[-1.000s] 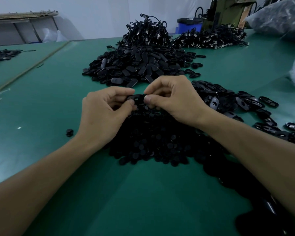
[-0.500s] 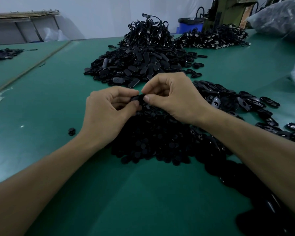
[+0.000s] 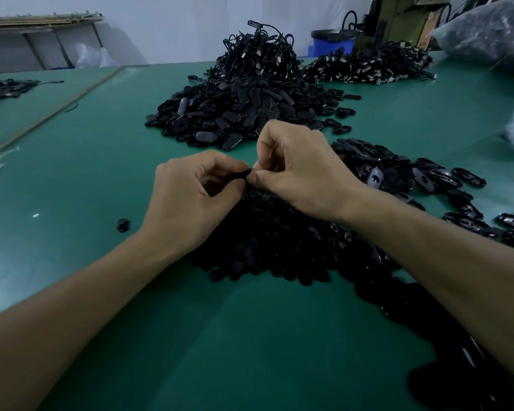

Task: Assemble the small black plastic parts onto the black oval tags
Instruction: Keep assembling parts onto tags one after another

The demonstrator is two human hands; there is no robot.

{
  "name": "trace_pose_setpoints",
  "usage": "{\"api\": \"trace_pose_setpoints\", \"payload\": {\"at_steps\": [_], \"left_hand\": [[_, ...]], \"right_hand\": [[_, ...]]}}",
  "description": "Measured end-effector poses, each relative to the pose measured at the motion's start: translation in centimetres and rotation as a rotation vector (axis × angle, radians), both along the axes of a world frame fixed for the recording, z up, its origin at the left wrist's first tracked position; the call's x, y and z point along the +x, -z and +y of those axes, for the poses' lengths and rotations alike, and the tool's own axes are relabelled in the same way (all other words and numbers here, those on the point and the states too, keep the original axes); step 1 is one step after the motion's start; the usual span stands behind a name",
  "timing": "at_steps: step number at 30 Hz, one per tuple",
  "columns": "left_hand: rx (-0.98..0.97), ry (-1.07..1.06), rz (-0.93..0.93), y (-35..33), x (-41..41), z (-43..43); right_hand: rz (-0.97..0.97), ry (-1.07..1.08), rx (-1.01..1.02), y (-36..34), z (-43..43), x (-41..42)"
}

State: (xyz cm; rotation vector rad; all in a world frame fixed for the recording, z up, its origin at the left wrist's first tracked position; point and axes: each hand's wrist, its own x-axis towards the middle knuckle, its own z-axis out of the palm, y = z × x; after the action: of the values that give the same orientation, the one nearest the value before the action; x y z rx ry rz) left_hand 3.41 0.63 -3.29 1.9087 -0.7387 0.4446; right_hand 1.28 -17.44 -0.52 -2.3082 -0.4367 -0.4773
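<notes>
Where the two hands meet above the near heap of small black plastic parts (image 3: 273,250), a black piece (image 3: 244,174) is pinched between them. It is gripped from the left by the curled fingers and thumb of the left hand (image 3: 190,200) and from the right by those of the right hand (image 3: 297,176). Whether it is a tag, a part or both cannot be told. Black oval tags (image 3: 398,170) are spread just right of the hands, and a larger mound of tags (image 3: 238,114) is heaped farther off on the green table (image 3: 101,161). One stray part (image 3: 123,224) is seen alone, left of the left wrist.
</notes>
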Motion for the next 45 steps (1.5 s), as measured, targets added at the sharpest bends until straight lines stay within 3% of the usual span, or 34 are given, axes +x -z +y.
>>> {"api": "trace_pose_setpoints", "payload": {"at_steps": [11, 17, 28, 45], "left_hand": [[0.014, -0.111, -0.006, 0.0, 0.4, 0.3], [-0.022, -0.098, 0.042, 0.1, 0.6, 0.1], [-0.144, 0.048, 0.170, 0.2, 1.0, 0.3], [-0.167, 0.074, 0.215, 0.3, 1.2, 0.3]], "right_hand": [[-0.050, -0.082, -0.131, -0.2, 0.6, -0.4], [-0.104, -0.033, -0.046, 0.1, 0.4, -0.1], [0.090, -0.063, 0.206, 0.2, -0.6, 0.6], [0.099, 0.005, 0.116, -0.2, -0.1, 0.0]]}}
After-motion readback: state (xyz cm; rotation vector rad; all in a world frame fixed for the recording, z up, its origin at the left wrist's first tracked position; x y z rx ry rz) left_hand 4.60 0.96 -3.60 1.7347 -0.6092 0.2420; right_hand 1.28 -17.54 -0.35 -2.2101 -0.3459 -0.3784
